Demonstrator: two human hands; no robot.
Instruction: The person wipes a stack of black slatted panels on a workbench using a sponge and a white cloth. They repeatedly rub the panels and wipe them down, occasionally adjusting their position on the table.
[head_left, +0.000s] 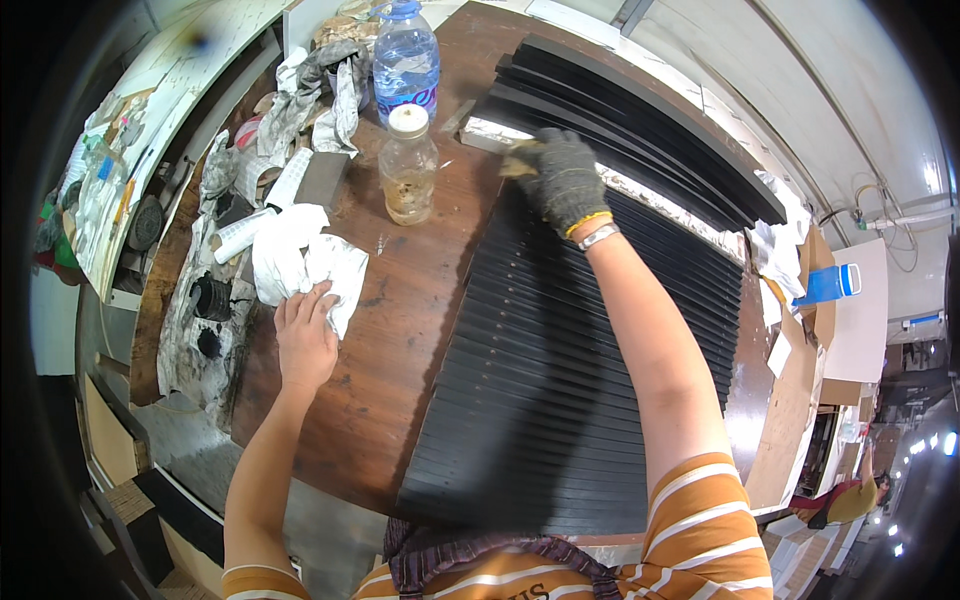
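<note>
Brown wooden tabletop [400, 330], round-edged, worn and stained, set in a cluttered workshop with pale walls and cardboard sheets at the right.

Nearest: row of black slats [560, 380], laid side by side, overlapping, covering the right half of the tabletop; too many and too close-packed for an exact count. All matte black, long and narrow, with small fixing points along the left ends.

Left hand [305, 340]: bare, palm down, fingers loosely spread, resting on the tabletop with fingertips touching a crumpled white cloth [300, 260]. No grip on anything.

Right hand [565, 180]: in a dark knitted glove, wrist with a yellow band and a bracelet, extended across the slats. Fingers curled on a small tan object at the far end of the row; nature of that object cannot be told.

Beyond: second stack of black slats [640, 120], angled across the far edge. Two plastic bottles: one small, nearly empty, white cap [408, 165]; one larger, clear, blue cap [405, 60]. Grey rags [320, 90] and white tubes at far left. Blue container [828, 284] at right.
</note>
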